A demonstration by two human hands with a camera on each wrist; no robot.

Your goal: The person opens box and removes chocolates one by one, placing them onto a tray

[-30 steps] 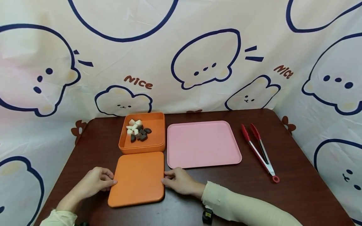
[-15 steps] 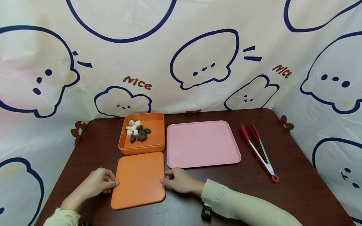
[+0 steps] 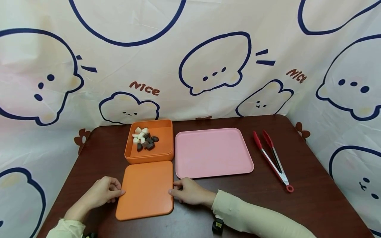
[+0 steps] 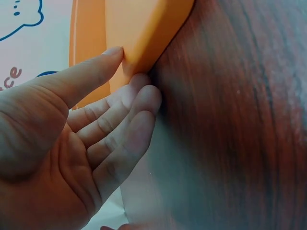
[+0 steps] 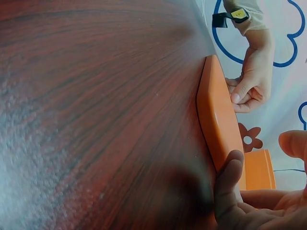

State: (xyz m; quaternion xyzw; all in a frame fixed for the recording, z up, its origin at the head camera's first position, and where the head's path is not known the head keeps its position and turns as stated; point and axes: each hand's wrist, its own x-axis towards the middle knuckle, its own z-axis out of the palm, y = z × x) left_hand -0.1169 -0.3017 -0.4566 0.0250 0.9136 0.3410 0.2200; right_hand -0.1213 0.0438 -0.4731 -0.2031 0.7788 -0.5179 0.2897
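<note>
A flat orange lid (image 3: 146,190) lies on the dark table, its far edge right against the front of an orange box (image 3: 148,158). My left hand (image 3: 102,193) is at the lid's left edge. In the left wrist view its thumb (image 4: 113,51) sits on the lid's upper face, with the fingertips bent against the side. On the opposite edge, my right hand (image 3: 190,190) holds the lid between thumb and finger. Part of its grip is hidden in the head view. Small white pieces (image 3: 141,135) and dark brown pieces (image 3: 150,142) lie together inside the box.
A pink tray (image 3: 214,152) stands to the right of the box. Farther right, red-and-silver tongs (image 3: 274,162) lie with their tips spread apart. A printed cloth (image 3: 178,59) hangs behind the brown table (image 3: 306,198).
The lid's near end has shifted slightly right and toward me, and my left hand moved right with it. During the last half second almost nothing has moved.
</note>
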